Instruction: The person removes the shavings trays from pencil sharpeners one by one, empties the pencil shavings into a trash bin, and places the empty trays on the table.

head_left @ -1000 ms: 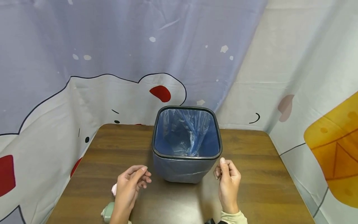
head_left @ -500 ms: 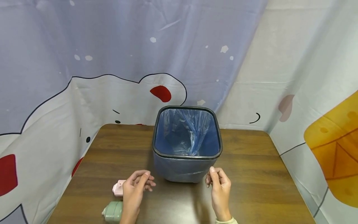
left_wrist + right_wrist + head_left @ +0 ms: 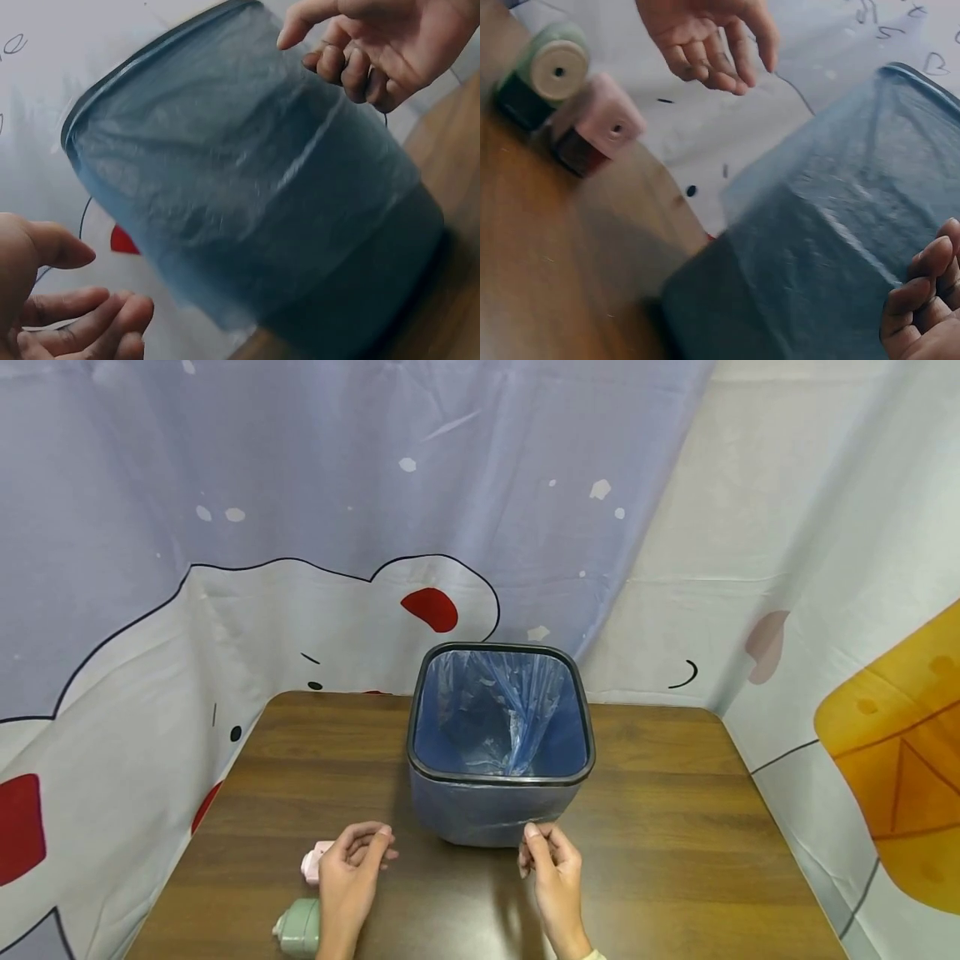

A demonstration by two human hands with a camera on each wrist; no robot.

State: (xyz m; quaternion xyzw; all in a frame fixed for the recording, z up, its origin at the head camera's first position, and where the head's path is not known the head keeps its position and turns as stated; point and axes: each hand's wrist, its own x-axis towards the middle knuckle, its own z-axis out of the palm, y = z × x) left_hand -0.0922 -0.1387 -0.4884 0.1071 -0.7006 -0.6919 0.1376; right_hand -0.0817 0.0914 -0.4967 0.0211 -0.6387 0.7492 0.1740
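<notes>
A dark-rimmed bin (image 3: pixel 495 810) stands on the wooden table with a blue plastic liner (image 3: pixel 525 710) inside. The liner's edge folds down over the outer wall, plain in the left wrist view. In front of the bin's left side my left hand (image 3: pixel 351 881) hovers, fingers loosely bent, holding nothing. My right hand (image 3: pixel 553 881) is close to the bin's front, thumb near the bent fingers, with nothing visible in it. Left of my left hand lie a pink boxy item (image 3: pixel 313 862) and a green rounded item (image 3: pixel 300 927), both partly hidden by that hand and forearm.
The brown tabletop (image 3: pixel 675 827) extends to both sides of the bin. A patterned curtain (image 3: pixel 337 485) hangs behind the table and along its sides. In the right wrist view, the green item (image 3: pixel 561 69) shows a pale round end with a hole.
My right hand has moved left, from the bin's right corner to its front. My left hand shifted slightly right, then back left, and sits a little lower. The bin stays in place.
</notes>
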